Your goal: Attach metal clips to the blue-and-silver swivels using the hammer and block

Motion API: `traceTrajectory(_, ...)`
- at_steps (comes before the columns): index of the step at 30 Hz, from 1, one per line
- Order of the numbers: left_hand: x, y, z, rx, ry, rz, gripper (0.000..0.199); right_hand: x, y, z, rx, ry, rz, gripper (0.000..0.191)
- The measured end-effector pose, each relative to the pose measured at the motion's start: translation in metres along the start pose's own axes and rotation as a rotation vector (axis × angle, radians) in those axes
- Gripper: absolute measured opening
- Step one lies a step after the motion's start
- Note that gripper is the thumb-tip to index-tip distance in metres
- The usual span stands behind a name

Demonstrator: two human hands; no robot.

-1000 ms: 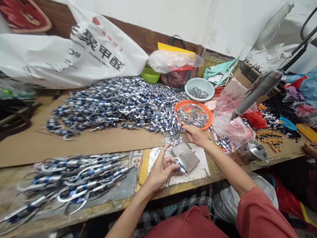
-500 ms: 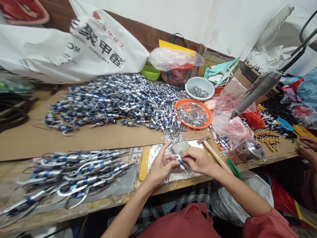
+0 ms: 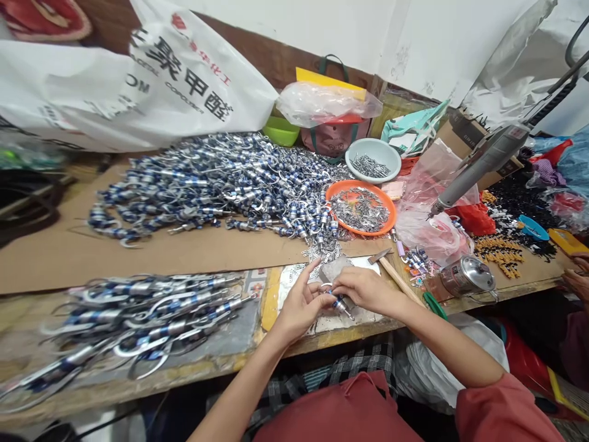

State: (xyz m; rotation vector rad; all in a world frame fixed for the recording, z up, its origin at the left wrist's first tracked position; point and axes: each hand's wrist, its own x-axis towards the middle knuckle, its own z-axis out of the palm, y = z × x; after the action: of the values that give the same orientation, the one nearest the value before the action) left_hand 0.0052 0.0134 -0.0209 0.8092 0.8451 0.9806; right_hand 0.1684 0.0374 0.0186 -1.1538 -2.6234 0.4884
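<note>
Between my hands is a small blue-and-silver metal hook piece [image 3: 341, 306], tilted, its thin end pointing down to the right. My left hand [image 3: 298, 308] pinches it between thumb and fingers, with the index finger raised. My right hand [image 3: 361, 287] is closed at the upper end of the same piece, fingertips pressed together; any smaller part in them is hidden. Just behind the hands a grey block [image 3: 335, 267] rests on a white sheet [image 3: 291, 283]. Small flat silver links [image 3: 322, 250] lie scattered beyond it.
A large heap of similar hook pieces [image 3: 216, 178] covers the cardboard; a row of others [image 3: 156, 319] lies front left. Behind stand an orange tray [image 3: 390, 222] of links and a pale bowl [image 3: 396, 161] of pins. At right are a hammer [image 3: 400, 279], hanging electric screwdriver [image 3: 478, 166] and metal cup [image 3: 472, 276].
My right hand has moved left, closer to my left hand, and now covers more of the hook piece's curved upper end. My left hand keeps its pinch. The view has shifted slightly.
</note>
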Motion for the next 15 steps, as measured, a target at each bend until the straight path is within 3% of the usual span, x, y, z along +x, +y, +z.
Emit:
traceTrajectory(5,0.0,-0.001,-0.001,-0.011,-0.008,-0.003,0.092,0.002,0.001,0.024,0.09,0.19,0.016,0.009)
traceTrajectory(8,0.001,-0.001,-0.001,0.001,0.008,-0.001,0.092,-0.008,0.004,0.024,0.189,0.39,0.039,0.014)
traceTrajectory(10,0.001,-0.001,-0.001,0.011,0.016,0.002,0.092,-0.023,0.015,0.015,0.197,0.562,0.174,0.018)
traceTrajectory(12,0.002,-0.001,-0.002,0.02,0.019,0.004,0.091,-0.044,0.033,0.006,0.085,0.64,0.403,0.019)
traceTrajectory(15,0.002,-0.001,-0.002,0.022,0.019,0.001,0.091,-0.077,0.06,0.0,-0.19,0.34,0.635,0.029)
